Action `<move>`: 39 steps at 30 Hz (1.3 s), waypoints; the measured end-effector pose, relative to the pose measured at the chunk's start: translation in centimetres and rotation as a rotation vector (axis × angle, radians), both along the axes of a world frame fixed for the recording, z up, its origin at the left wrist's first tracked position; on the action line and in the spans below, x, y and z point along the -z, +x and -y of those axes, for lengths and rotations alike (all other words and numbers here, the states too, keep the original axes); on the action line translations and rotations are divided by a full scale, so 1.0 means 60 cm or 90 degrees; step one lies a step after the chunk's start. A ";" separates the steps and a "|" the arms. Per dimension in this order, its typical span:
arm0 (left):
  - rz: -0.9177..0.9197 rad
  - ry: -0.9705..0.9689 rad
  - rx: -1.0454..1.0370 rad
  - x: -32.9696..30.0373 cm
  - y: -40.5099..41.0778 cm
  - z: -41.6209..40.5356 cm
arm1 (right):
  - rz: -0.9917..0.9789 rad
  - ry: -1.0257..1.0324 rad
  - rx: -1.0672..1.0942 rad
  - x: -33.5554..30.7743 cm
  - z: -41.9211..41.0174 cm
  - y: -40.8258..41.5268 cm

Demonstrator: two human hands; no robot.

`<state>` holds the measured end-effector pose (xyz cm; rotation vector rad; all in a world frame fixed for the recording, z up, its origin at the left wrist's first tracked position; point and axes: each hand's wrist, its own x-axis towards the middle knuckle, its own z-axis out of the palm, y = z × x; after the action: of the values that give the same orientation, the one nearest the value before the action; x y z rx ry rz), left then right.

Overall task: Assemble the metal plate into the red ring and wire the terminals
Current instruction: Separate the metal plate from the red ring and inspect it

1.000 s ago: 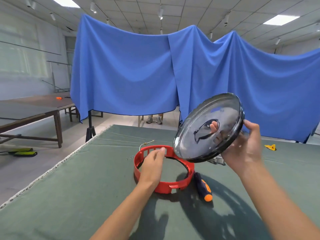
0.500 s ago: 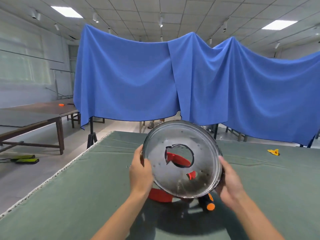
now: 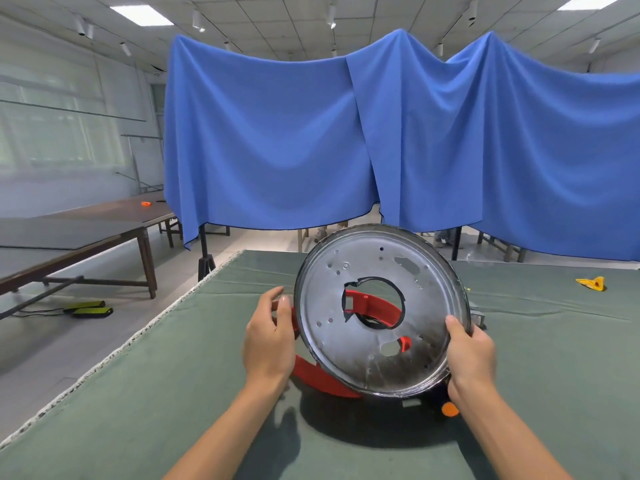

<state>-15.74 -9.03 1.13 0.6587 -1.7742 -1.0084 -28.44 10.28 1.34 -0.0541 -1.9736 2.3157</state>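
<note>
Tilting above red ring (image 3: pixel 372 305) on table (image 3: pixel 138 393): metal plate (image 3: pixel 363 351), near edge low; right hand (image 3: pixel 469 355) grips rim, left hand (image 3: pixel 270 341) spread alongside opposite edge.

The metal plate (image 3: pixel 363 341), which a second ago was being held up to the right by the right hand (image 3: pixel 472 355) alone with its shiny face showing, is now being held over the red ring (image 3: pixel 318 377) with its dull, perforated face toward the camera, tilted. The left hand (image 3: pixel 268 341), earlier resting on the ring's rim, is now lying along the plate's left edge, its fingers loosening from the rim compared with half a second ago. The right hand is now gripping the lower right rim.
</note>
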 end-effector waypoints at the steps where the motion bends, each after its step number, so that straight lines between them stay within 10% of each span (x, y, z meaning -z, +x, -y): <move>1: 0.045 0.000 -0.038 0.003 0.004 0.010 | 0.006 -0.008 0.002 0.005 0.003 -0.001; 11: 0.455 0.071 -0.038 0.040 -0.001 0.022 | -0.033 0.022 -0.032 0.012 0.002 -0.015; 24: -0.039 0.234 0.155 0.032 0.009 0.021 | 0.068 0.033 -0.060 0.012 -0.019 -0.031; 39: -0.197 0.379 0.294 0.025 0.016 0.011 | 0.012 0.101 -0.105 0.012 -0.006 -0.010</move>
<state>-14.80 -9.66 -0.39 0.4111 -1.3719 -1.8849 -29.03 10.64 0.61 0.1038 -2.2428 2.2489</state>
